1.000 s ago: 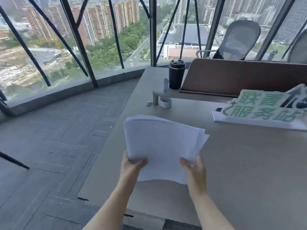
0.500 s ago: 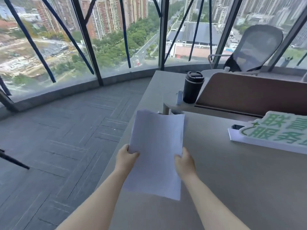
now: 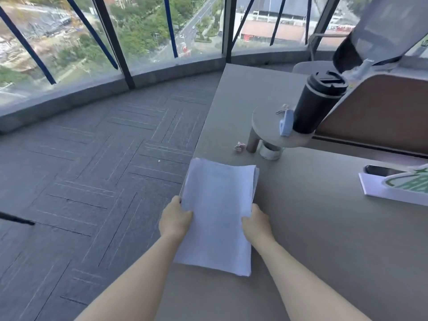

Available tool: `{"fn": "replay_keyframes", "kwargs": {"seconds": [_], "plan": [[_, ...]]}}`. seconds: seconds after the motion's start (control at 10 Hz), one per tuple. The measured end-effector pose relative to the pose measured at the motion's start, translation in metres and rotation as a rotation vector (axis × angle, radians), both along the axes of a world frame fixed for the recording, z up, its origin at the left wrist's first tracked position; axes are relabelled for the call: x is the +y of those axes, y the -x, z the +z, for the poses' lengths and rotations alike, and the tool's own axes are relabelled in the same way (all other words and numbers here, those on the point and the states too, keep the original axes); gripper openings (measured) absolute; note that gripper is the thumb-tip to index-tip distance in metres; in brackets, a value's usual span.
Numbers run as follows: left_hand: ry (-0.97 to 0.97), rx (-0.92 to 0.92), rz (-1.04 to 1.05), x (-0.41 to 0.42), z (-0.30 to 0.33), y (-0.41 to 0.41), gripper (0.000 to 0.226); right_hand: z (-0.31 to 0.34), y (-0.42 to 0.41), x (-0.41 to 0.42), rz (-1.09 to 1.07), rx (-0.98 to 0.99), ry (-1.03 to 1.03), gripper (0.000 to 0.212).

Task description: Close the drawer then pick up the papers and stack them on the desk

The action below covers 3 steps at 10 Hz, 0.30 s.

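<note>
Left hand grip: the left hand (image 3: 177, 220) is pinching the left long edge of the sheaf of white printed papers (image 3: 218, 214), thumb lying on top, fingers hidden beneath.
Right hand grip: the right hand (image 3: 256, 224) is clasping the right long edge in the same fashion, thumb over the top sheet; neither hand is spread.
Papers, position: the sheaf is sitting between the two hands, at the left margin of the flat grey-beige desk top (image 3: 324, 239), its left edge overhanging or just reaching the desk's rim; whether it is resting flat or being held slightly clear cannot be told.
Papers, long axis: running from 6 o'clock to 12 o'clock, away from the person; the far corners are fanning slightly, so the sheets are not fully squared.
Nearer hand: both are lying equally close, at 9 and 3 o'clock of the sheaf.
Deciding relation: bare desk is lying directly under and at 3 o'clock of the sheaf; the setting-down looks to be calling for a small shift that way.
Neighbours at 12 to 1 o'clock: a small crumpled wrapper (image 3: 239, 146), a roll of pale tape (image 3: 269, 152) and a black lidded travel tumbler (image 3: 317, 103) on a round grey riser shelf (image 3: 266, 123), all well apart from the papers.
Drawer: not appearing in view.
</note>
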<state>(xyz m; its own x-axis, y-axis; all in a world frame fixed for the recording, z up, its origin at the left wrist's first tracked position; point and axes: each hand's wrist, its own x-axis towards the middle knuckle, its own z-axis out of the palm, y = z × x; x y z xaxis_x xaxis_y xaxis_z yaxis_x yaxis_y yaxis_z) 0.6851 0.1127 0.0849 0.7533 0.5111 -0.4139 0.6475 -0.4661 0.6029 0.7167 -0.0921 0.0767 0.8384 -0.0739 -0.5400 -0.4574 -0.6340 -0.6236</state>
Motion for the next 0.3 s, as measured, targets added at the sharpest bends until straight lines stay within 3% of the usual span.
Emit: {"fn": "replay_keyframes", "kwargs": {"seconds": [0.1, 0.2, 0.3], "plan": [[-0.154, -0.009, -0.007, -0.008, -0.007, 0.004, 0.049, 0.001, 0.005, 0.002, 0.049, -0.043, 0.257, 0.024], [-0.255, -0.011, 0.005, -0.010, 0.002, 0.004, 0.057, 0.017, 0.009, -0.004, -0.027, -0.073, 0.266, 0.033], [-0.172, -0.148, 0.046, -0.024, 0.010, 0.028, 0.049, 0.033, 0.034, -0.027, -0.175, -0.167, -0.049, 0.023]]}}
